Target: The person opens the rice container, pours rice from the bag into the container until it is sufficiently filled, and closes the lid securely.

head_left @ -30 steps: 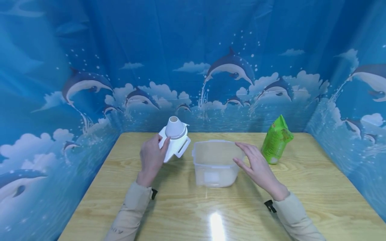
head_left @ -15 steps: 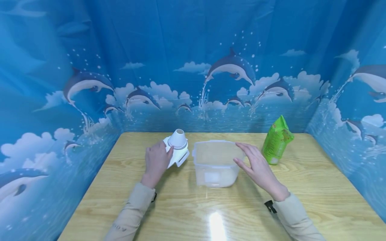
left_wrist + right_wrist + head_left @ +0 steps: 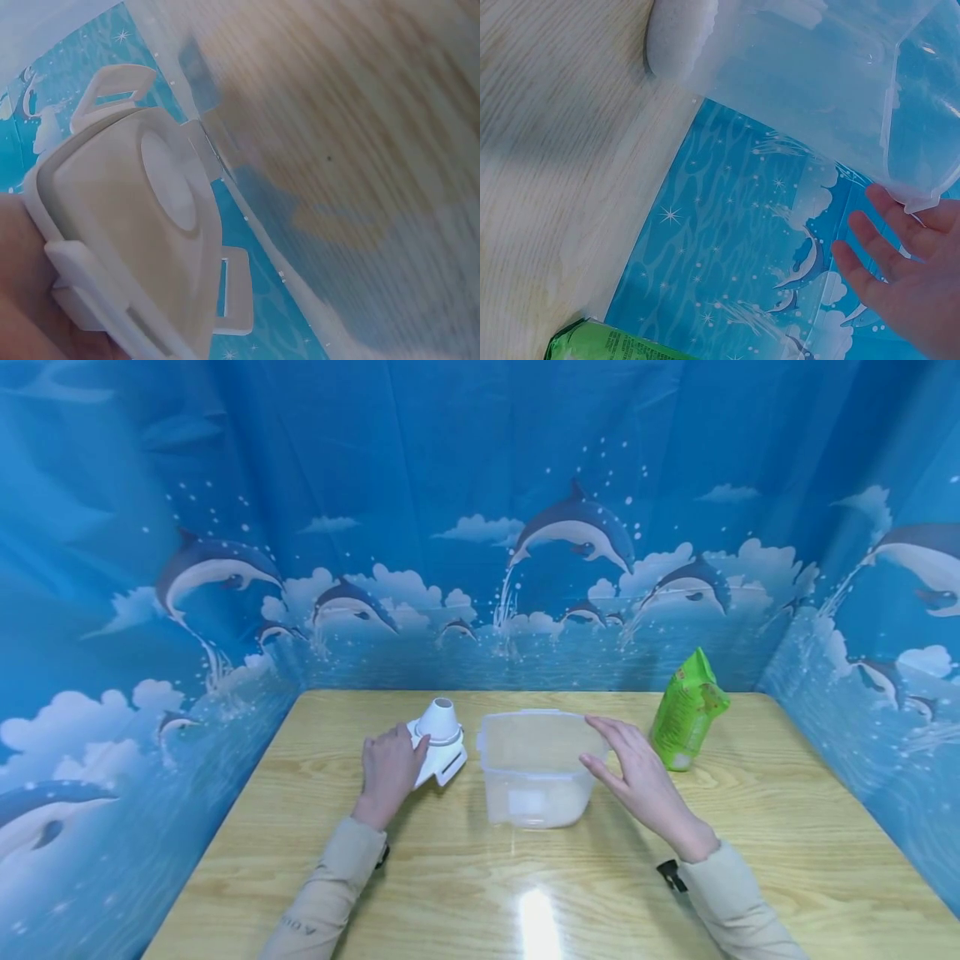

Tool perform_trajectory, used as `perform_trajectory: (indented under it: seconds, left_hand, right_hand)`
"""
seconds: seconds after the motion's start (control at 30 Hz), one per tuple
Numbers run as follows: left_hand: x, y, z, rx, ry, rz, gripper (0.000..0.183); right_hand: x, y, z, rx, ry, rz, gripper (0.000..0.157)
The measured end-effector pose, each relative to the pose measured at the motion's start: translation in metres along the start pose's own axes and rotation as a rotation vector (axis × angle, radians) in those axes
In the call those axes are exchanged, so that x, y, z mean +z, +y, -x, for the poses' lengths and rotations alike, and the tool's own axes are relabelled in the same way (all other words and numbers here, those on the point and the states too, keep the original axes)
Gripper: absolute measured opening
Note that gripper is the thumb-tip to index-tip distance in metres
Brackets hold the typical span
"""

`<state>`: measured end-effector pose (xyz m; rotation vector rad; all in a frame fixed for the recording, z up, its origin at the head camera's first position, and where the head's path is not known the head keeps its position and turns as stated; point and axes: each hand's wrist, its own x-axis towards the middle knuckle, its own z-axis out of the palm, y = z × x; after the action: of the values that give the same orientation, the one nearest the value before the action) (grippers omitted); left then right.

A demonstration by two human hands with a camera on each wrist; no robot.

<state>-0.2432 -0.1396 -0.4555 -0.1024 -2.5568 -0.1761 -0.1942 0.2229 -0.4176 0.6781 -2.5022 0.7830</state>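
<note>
On the left, my left hand (image 3: 390,770) grips the edge of a white container lid (image 3: 429,767), thumb on top. A cone-shaped spout (image 3: 439,722) with an open top rises from this lid. Its underside (image 3: 124,210) and side latches face the left wrist camera. A lidless translucent plastic container (image 3: 536,797) stands mid-table with a whitish layer at its bottom. My right hand (image 3: 641,781) is at its right side, fingers extended. In the right wrist view, a fingertip (image 3: 881,196) meets the container's rim (image 3: 922,204).
A green bag (image 3: 686,718) with a folded top stands at the back right, beyond my right hand. The wooden table (image 3: 450,893) ends against a blue dolphin-print curtain (image 3: 480,568) at the back and sides.
My left hand has lowered the lid and moved slightly right, levelling it beside the container. My right hand, the container and the green bag stay in place.
</note>
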Motion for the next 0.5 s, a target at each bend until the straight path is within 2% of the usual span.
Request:
perform_trajectory:
  seconds: [0.33, 0.5]
  left_hand:
    - [-0.0074, -0.0030, 0.0033, -0.070, -0.261, 0.010, 0.046]
    - [-0.0068, -0.0054, 0.0071, -0.091, -0.296, 0.038, 0.045]
  right_hand:
    - [-0.0001, -0.0009, -0.0004, -0.004, 0.000, 0.000, 0.056]
    - [0.0001, -0.0005, 0.0000, -0.007, 0.004, 0.000, 0.055]
